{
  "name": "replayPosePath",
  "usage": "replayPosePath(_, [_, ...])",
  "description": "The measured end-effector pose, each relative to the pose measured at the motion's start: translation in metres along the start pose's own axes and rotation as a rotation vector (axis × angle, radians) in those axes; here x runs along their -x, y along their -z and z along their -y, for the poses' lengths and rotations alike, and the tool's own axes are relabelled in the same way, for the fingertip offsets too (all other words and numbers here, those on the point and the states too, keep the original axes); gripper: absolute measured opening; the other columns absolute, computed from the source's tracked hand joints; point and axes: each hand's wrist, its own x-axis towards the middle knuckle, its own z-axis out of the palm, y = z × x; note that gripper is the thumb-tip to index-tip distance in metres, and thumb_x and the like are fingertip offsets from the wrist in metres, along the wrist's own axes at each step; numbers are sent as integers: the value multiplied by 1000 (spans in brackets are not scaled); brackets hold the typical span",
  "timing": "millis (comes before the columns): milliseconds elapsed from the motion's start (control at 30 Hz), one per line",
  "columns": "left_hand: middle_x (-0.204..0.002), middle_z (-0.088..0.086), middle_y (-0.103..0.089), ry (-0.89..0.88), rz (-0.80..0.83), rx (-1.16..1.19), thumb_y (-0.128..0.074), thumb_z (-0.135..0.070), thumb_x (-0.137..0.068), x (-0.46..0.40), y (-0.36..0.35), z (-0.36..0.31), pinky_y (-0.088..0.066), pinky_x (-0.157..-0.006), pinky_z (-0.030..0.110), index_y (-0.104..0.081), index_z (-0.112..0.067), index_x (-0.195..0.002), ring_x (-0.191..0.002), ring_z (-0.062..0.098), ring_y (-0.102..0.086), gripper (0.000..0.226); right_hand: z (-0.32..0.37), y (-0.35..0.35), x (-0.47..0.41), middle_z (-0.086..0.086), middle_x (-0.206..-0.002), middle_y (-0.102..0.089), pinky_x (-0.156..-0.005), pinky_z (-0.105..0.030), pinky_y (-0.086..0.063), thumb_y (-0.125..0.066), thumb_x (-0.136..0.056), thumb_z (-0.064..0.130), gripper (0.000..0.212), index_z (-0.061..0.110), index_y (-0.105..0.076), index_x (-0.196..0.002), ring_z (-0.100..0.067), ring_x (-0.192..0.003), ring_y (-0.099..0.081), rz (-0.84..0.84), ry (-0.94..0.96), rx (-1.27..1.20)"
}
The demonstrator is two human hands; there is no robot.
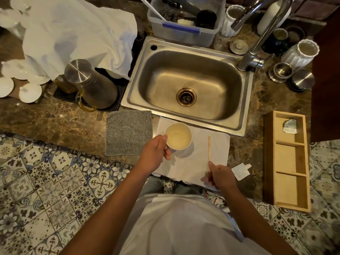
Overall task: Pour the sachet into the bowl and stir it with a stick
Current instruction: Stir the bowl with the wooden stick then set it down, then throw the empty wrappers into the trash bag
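Left hand (156, 150) is wrapped around the bowl (178, 136) at its 8 o'clock side, thumb on the rim. Right hand (221, 176) pinches the stick (209, 148) at its near end.

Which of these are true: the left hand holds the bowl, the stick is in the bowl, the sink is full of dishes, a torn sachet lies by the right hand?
1. The left hand holds the bowl. True.
2. The stick is in the bowl. False: it lies on the white cloth, its near end at the right hand.
3. The sink is full of dishes. False: empty.
4. A torn sachet lies by the right hand. True.
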Motion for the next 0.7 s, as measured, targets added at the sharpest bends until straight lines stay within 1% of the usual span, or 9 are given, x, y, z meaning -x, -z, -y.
replayPosePath(67, [-74, 21, -69, 3, 8, 7, -39, -26, -110, 0, 1, 0, -47, -50, 29, -56, 1, -87, -60, 23, -65, 40, -1, 0, -3, -4, -64, -61, -40, -4, -35, -44, -107, 31, 50, 11, -57, -63, -7, -57, -53, 3, 1, 35])
replayPosePath(100, [-73, 18, -69, 5, 11, 8, -38, -26, -110, 1, 1, 0, -47, -51, 31, -56, 0, -87, -61, 24, -66, 39, -3, 1, -4, -3, -62, -61, -46, -5, -39, -45, -106, 35, 52, 11, -59, -62, -8, -57, -55, -11, 10, 68])
replayPosePath(167, [-72, 14, -69, 10, 13, 8, -39, -26, -110, 1, 1, -1, -47, -53, 32, -56, 2, -88, -62, 26, -66, 40, -8, 2, -10, -2, -64, -65, -64, -20, -49, -46, -104, 46, 55, 13, -62, -62, -11, -59, -61, -20, 40, 178])
replayPosePath(200, [-72, 14, -69, 13, 13, 11, -39, -26, -110, 1, 1, -1, -47, -54, 33, -56, 4, -88, -62, 26, -66, 40, -10, 2, -13, -2, -64, -66, -68, -24, -49, -47, -102, 49, 56, 14, -64, -62, -11, -59, -62, -22, 46, 213])
replayPosePath(300, [-72, 15, -70, 15, 15, 14, -40, -27, -110, 1, 2, -2, -47, -54, 31, -56, 4, -90, -61, 24, -65, 40, -11, 1, -14, 1, -59, -65, -62, -23, -48, -51, -101, 47, 56, 13, -64, -60, -10, -53, -62, -20, 53, 178])
replayPosePath(400, [-69, 7, -70, -46, -56, -101, -46, -34, -107, 5, 4, -1, -50, -57, 36, -58, -5, -87, -56, 18, -65, 37, -14, 1, -12, -4, -62, -71, -56, -24, -49, -52, -100, 50, 55, 10, -68, -65, -17, -55, -67, -27, 66, 84])
replayPosePath(467, [-66, -1, -65, -126, -177, -313, -49, -46, -103, 10, 6, -5, -51, -55, 39, -55, -13, -87, -57, 17, -63, 38, -19, 2, -11, -6, -60, -71, -65, -32, -55, -53, -99, 50, 55, 8, -68, -66, -21, -57, -68, -57, 101, 48])
replayPosePath(533, [-63, -6, -58, -217, -287, -438, -49, -52, -101, 14, 8, -15, -46, -52, 37, -53, -14, -89, -56, 15, -58, 40, -21, 8, -12, -6, -57, -70, -73, -39, -57, -55, -98, 45, 53, 4, -68, -68, -24, -61, -68, -88, 147, 10])
replayPosePath(700, [-70, -4, -63, -306, -316, -460, -50, -52, -99, 13, 2, -44, -48, -57, 38, -56, -16, -97, -63, 20, -60, 37, -18, 27, -13, -1, -61, -72, -80, -44, -59, -57, -98, 38, 38, 9, -69, -76, -22, -67, -70, -69, 180, 2])
